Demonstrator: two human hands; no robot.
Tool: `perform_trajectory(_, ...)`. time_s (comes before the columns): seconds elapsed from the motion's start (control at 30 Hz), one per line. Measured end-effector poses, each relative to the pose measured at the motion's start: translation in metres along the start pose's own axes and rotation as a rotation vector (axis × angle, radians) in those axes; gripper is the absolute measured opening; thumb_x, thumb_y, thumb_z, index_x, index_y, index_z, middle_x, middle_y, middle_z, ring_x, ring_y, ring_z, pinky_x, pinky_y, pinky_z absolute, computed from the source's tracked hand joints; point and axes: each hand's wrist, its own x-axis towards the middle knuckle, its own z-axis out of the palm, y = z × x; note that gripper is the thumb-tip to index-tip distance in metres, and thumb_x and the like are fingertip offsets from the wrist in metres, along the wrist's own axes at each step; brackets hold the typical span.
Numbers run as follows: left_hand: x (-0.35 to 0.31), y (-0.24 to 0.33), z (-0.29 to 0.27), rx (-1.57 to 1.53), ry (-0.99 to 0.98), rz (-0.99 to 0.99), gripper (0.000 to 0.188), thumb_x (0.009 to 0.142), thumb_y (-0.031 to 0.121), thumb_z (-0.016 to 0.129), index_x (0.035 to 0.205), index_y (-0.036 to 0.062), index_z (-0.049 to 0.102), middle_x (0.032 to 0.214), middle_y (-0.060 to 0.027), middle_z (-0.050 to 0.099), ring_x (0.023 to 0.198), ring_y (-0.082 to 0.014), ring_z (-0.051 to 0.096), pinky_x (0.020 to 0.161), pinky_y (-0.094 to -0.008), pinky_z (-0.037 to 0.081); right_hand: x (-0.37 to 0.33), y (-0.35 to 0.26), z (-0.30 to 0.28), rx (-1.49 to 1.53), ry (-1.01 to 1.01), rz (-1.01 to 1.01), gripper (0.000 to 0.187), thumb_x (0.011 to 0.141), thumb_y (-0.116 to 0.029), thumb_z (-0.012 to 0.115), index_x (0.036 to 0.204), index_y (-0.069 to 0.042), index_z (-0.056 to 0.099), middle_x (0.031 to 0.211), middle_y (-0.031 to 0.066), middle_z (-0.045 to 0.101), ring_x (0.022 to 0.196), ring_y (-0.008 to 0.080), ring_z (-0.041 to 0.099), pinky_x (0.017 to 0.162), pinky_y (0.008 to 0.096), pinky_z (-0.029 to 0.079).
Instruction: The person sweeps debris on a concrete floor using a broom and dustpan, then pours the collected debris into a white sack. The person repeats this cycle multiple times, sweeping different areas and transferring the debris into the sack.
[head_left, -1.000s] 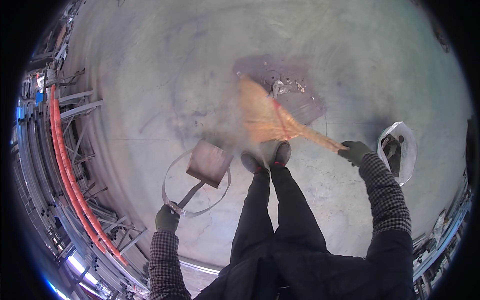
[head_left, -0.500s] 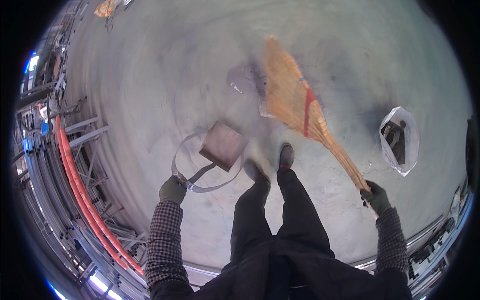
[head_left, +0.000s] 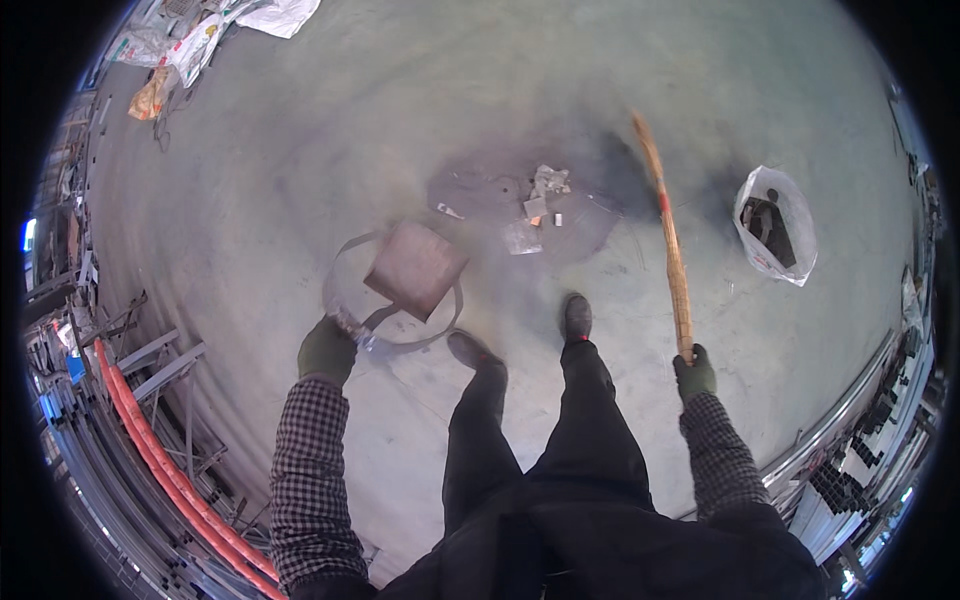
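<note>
My left hand [head_left: 327,352], in a green glove, is closed on the grey strap-like handle of a dustpan. The dustpan [head_left: 415,268] has a brown square pan, which hangs in front of my left boot. In my right hand [head_left: 695,372], also gloved, is the handle end of a straw broom [head_left: 672,240]. The broom points away from me and shows its narrow edge, with a red band partway along. Left of its far end, a small heap of litter [head_left: 545,190] with pale scraps lies on a dark floor patch, apart from the broom.
An open white sack [head_left: 805,225] with dark pieces inside stands on the right. Racks of long metal profiles [head_left: 90,450] and orange-red tubes [head_left: 150,440] run along the left. More profiles [head_left: 850,480] lie at the lower right. Crumpled sacks [head_left: 215,40] lie far left.
The broom has turned from its broad face to its edge and uncovered the litter heap. My right hand has come inward. The view has shifted, with more far floor showing.
</note>
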Motion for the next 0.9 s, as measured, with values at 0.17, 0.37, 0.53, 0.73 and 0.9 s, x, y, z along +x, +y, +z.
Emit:
perform_trajectory(0.17, 0.052, 0.013, -0.032, 0.029, -0.003, 0.170, 0.029, 0.092, 0.028, 0.064, 0.115, 0.0099, 0.069, 0.102, -0.0149, 0.075, 0.101, -0.0361, 0.071, 0.088, -0.0486, 0.054, -0.045, -0.094, 0.086, 0.100, -0.274, 0.096, 0.062, 0.086, -0.038, 0.065, 0.136, -0.002, 0.056, 0.103, 0.0247, 0.073, 0.096, 0.0379, 0.073, 0.084, 0.0469, 0.056)
perform_trajectory(0.37, 0.124, 0.041, -0.053, 0.183, -0.005, 0.322, 0.031, 0.093, 0.033, 0.064, 0.115, 0.0110, 0.069, 0.107, -0.0167, 0.074, 0.105, -0.0384, 0.069, 0.089, -0.0500, 0.054, -0.108, -0.141, 0.072, 0.328, -0.277, 0.131, 0.064, 0.084, -0.036, 0.070, 0.139, -0.006, 0.055, 0.095, 0.0181, 0.074, 0.081, 0.0294, 0.074, 0.074, 0.0430, 0.057)
perform_trajectory(0.53, 0.184, 0.055, -0.062, 0.259, -0.028, 0.383, 0.029, 0.091, 0.033, 0.065, 0.109, 0.0112, 0.070, 0.106, -0.0177, 0.073, 0.104, -0.0398, 0.068, 0.088, -0.0514, 0.054, -0.151, -0.183, 0.066, 0.359, -0.169, 0.253, 0.071, 0.087, -0.026, 0.069, 0.152, -0.011, 0.044, 0.093, 0.0162, 0.074, 0.078, 0.0247, 0.073, 0.070, 0.0410, 0.057)
perform_trajectory(0.73, 0.203, 0.088, -0.062, 0.276, -0.143, 0.439, 0.024, 0.088, 0.031, 0.065, 0.100, 0.0121, 0.072, 0.101, -0.0155, 0.074, 0.099, -0.0389, 0.069, 0.085, -0.0511, 0.055, -0.091, -0.231, 0.095, 0.609, -0.386, 0.367, 0.086, 0.086, -0.029, 0.067, 0.161, -0.016, 0.028, 0.115, 0.0245, 0.070, 0.091, 0.0346, 0.072, 0.080, 0.0446, 0.057)
perform_trajectory(0.9, 0.196, 0.124, -0.053, 0.400, -0.186, 0.513, 0.025, 0.086, 0.029, 0.071, 0.103, 0.0113, 0.071, 0.097, -0.0156, 0.074, 0.093, -0.0377, 0.070, 0.080, -0.0485, 0.055, -0.097, -0.251, 0.122, 0.509, -0.359, 0.315, 0.091, 0.081, -0.028, 0.069, 0.162, -0.019, 0.028, 0.105, 0.0213, 0.073, 0.087, 0.0329, 0.073, 0.080, 0.0441, 0.057)
